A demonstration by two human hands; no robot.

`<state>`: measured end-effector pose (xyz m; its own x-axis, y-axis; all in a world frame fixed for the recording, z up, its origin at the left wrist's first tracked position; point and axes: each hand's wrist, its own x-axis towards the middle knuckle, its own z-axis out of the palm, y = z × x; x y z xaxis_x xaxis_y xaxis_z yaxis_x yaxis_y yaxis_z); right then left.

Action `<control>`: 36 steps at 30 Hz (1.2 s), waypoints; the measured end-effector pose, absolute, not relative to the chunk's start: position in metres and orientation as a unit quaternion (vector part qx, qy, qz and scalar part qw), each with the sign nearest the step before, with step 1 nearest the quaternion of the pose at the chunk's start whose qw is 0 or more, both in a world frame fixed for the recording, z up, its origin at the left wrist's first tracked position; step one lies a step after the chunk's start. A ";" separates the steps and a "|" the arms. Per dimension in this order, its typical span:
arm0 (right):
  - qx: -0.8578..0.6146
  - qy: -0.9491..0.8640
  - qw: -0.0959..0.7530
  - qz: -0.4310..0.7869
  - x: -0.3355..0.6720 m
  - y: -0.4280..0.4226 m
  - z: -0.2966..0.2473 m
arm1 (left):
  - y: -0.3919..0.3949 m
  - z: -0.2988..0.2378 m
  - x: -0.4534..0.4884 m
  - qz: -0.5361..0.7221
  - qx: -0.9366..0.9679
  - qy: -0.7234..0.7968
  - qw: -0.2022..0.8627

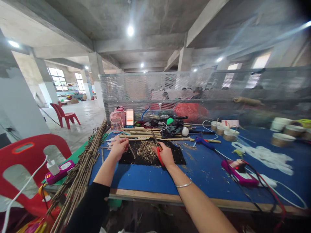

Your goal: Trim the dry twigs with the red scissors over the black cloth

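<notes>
My left hand is closed on a thin dry stalk, which slants down and right over a black cloth. In my right hand is a pair of scissors with red handles, its blades pointing up and away to the left. Between the two hands a heap of chopped plant bits lies on the cloth. Whether the scissors touch any stalk cannot be made out. Longer bamboo-like sticks lie just behind the cloth.
A bundle of long dry stalks leans along the table's left edge. Purple power strips with cables lie to the right and left. Paper cups stand at the right. A perforated metal screen closes the back. A red chair stands left.
</notes>
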<state>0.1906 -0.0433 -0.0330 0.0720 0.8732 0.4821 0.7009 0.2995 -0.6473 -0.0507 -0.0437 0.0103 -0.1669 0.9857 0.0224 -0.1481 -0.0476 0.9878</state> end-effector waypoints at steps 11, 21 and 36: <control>-0.519 -0.660 0.516 0.167 0.189 -0.047 -0.024 | -0.032 0.005 0.026 0.466 0.508 0.365 0.626; -0.447 -0.617 0.515 0.392 0.179 -0.045 -0.011 | -0.006 0.003 0.027 0.487 0.488 0.334 0.643; -0.441 -0.610 0.483 0.448 0.177 -0.054 0.000 | -0.004 -0.008 0.012 0.552 0.559 0.438 0.437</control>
<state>0.1765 -0.0539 -0.0001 -0.1440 0.9703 0.1945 0.1047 0.2104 -0.9720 0.0121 -0.0037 -0.0078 0.0064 0.9722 0.2339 0.0073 -0.2340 0.9722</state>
